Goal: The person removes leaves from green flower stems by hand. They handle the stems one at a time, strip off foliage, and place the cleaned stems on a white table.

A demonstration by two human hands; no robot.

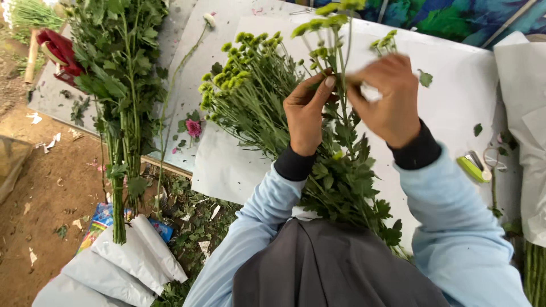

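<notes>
Flower bunch (250,91) on paper sheet (455,79), stapler (473,167) at right.

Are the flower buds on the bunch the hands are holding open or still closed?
Closed: the buds are small tight green knobs with no petals spread.

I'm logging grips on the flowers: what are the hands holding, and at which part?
The left hand pinches the green-budded flower stems high up, just under the buds. The right hand, blurred, touches the same stems there; its grip cannot be told.

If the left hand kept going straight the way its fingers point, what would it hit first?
The left hand points up and away, into the green buds of the bunch lying on the white paper. It would probably meet those first, though depth is hard to judge.
</notes>
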